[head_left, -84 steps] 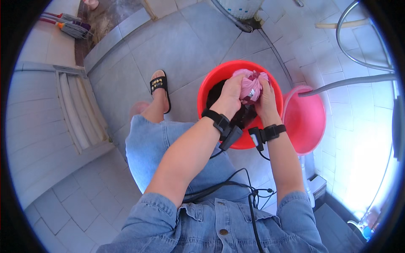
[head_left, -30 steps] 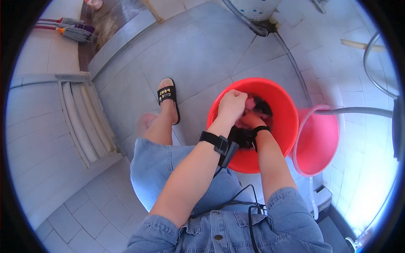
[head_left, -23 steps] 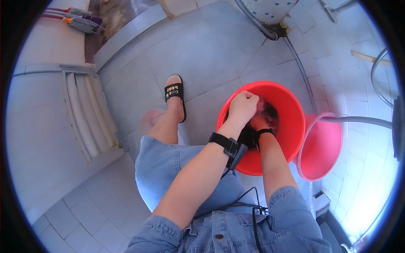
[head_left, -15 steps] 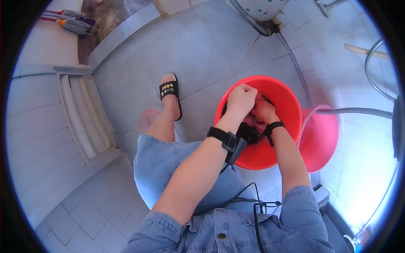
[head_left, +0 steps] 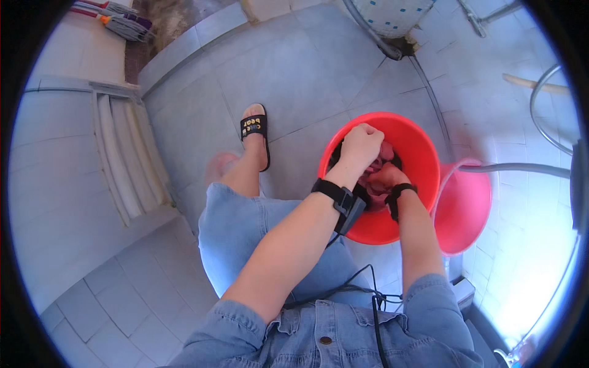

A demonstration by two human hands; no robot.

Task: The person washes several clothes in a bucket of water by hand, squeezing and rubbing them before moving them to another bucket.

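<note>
Both fists, the left hand above the right hand, squeeze a pink cloth inside the red bucket, mid-scrub by my judgement; rubbing it again needs that tight clench.

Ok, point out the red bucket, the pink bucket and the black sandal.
red bucket [head_left: 423, 153]: head view, on its right inner wall.
pink bucket [head_left: 466, 208]: head view, on its inner wall.
black sandal [head_left: 254, 126]: head view, on its strap.

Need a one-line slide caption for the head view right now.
Both hands, left hand and right hand, work pink cloth inside a red bucket on a tiled floor.
</note>
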